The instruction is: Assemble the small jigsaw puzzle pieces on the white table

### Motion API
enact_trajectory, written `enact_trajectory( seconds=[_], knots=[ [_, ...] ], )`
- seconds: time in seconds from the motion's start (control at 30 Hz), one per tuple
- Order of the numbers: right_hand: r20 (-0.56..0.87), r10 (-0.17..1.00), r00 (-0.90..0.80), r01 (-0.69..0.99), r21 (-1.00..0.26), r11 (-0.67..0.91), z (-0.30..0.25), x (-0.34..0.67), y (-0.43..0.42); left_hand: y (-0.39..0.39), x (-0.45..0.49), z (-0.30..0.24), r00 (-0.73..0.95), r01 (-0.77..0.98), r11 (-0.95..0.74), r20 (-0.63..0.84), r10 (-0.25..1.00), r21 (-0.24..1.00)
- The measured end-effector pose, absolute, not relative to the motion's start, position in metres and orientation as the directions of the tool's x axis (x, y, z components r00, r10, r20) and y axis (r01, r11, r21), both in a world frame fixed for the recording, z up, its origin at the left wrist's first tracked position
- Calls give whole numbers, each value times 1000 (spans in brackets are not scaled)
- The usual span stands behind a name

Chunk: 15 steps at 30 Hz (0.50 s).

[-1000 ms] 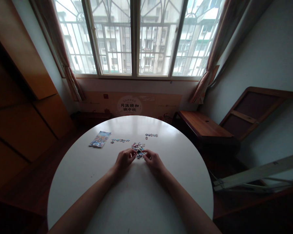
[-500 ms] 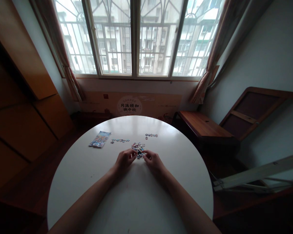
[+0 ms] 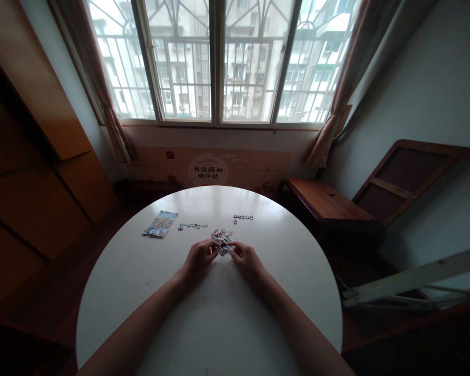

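A small heap of loose puzzle pieces (image 3: 222, 237) lies near the middle of the round white table (image 3: 172, 292). My left hand (image 3: 199, 257) rests on the table at the heap's near left edge, fingers curled in a pinch on pieces. My right hand (image 3: 247, 259) sits at the heap's near right edge, fingers also curled and pinched on pieces. The fingertips of both hands almost meet over the pieces. What exactly each pinch holds is too small to make out.
A joined strip of pieces (image 3: 192, 226) and another short strip (image 3: 243, 217) lie farther back. A colourful packet (image 3: 160, 223) lies at the left. A wooden bench (image 3: 324, 201) stands to the right, a window (image 3: 219, 60) beyond.
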State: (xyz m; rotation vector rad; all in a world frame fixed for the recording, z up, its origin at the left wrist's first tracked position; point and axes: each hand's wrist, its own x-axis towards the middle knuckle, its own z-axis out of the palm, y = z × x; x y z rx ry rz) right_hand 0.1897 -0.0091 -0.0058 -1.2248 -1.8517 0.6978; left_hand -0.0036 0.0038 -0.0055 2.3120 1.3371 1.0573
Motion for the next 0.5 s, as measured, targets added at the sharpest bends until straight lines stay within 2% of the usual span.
enact_trajectory(
  seconds=[0.5],
  knots=[
    [308,925,-221,495,-782,379,-8,190,-8,2,-3,-2,311,665,-527,446,839,528]
  ],
)
